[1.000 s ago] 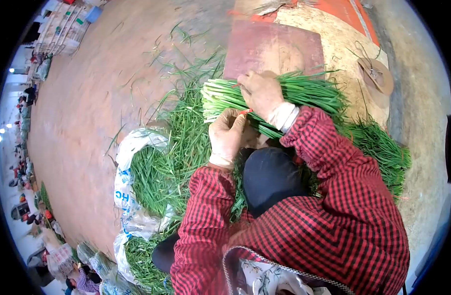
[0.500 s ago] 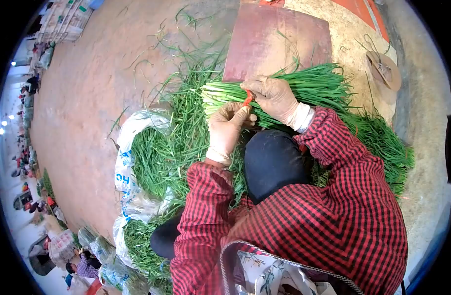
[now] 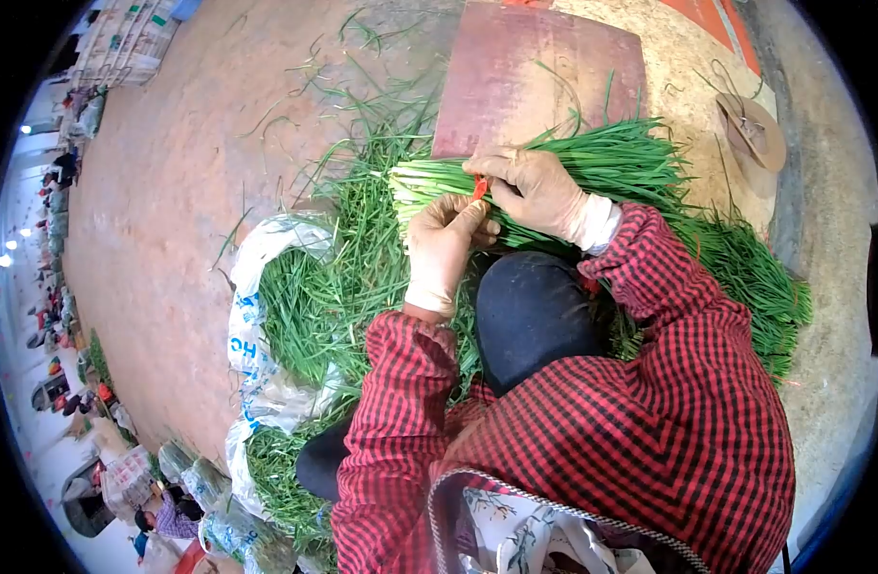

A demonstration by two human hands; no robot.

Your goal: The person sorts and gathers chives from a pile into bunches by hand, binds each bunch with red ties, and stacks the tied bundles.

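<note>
A bundle of garlic chives (image 3: 611,158) lies sideways before my knee, pale stem ends to the left and green leaves to the right. Round its stem part runs a red tie (image 3: 480,188). My left hand (image 3: 444,244), in a thin pale glove, pinches the lower end of this tie between thumb and finger. From the right, my right hand (image 3: 544,194), gloved too, pinches the upper part of the tie with fingertips against the stems. The palms and the underside of the bundle are hidden.
Loose chive leaves (image 3: 362,201) spread left of the bundle, beside a white plastic bag (image 3: 247,325) full of greens. More chives (image 3: 755,277) are piled at the right. A reddish board (image 3: 544,77) lies beyond, with a brown round object (image 3: 750,129) at the far right. Another person (image 3: 176,512) sits far left.
Both hands stay at the tie with only slight movement. My right fingertips are a little higher and farther left on it. The view has shifted slightly.
</note>
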